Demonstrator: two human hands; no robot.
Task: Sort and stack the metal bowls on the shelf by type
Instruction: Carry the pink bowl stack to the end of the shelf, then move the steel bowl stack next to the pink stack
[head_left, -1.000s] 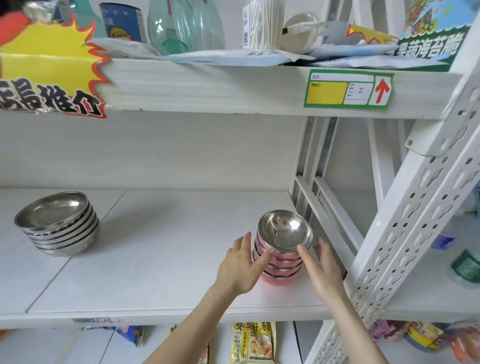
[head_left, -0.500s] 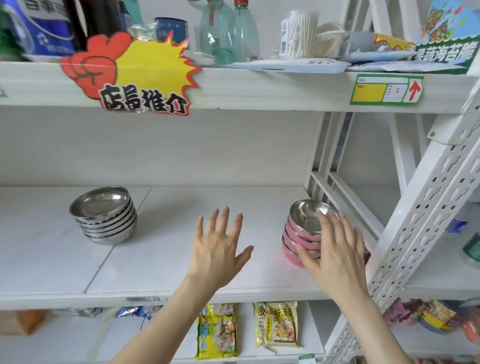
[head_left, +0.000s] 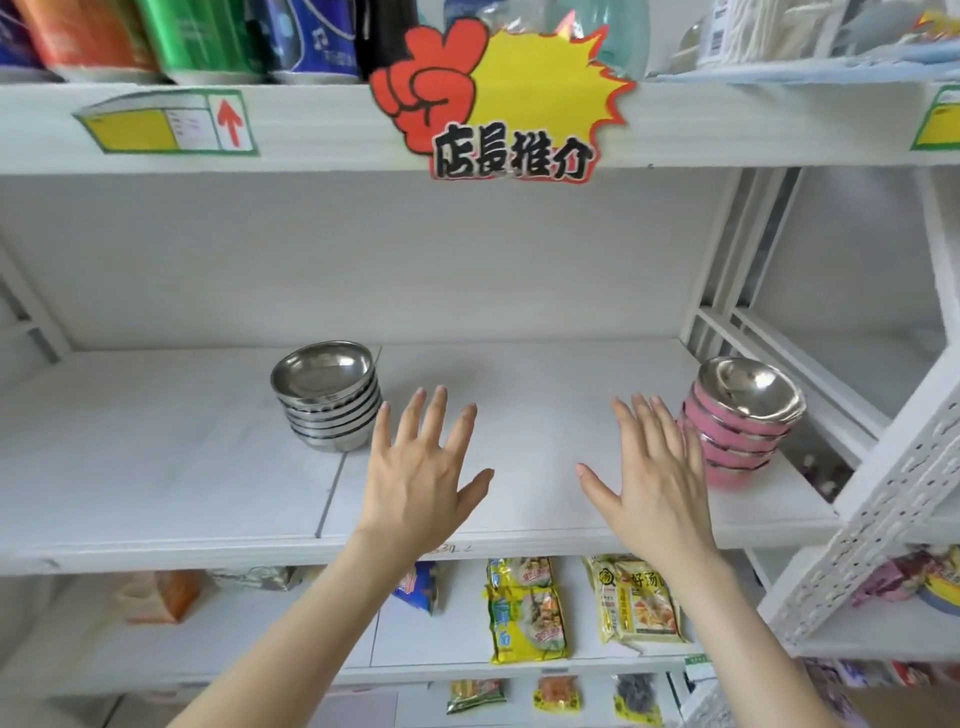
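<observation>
Now, in the head view, both hands have let go: the left hand (head_left: 421, 467) and right hand (head_left: 654, 467) hover spread and empty at mid-frame. On the shelf (head_left: 156, 467), the plain steel stack (head_left: 330, 395) stands left of centre, the pink-sided stack (head_left: 740, 421) at right, slightly askew. Sorting looks finished.

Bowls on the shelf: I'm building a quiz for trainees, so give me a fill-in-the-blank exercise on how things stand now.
1. The plain steel stack stands to the ____ of the pink stack.
2. Both hands, left hand and right hand, are open and hold ____.
3. The top bowl of the pink stack is ____ rather than level.
4. Both stacks rest on the ____ shelf.

Missing words: left; nothing; tilted; same
</observation>
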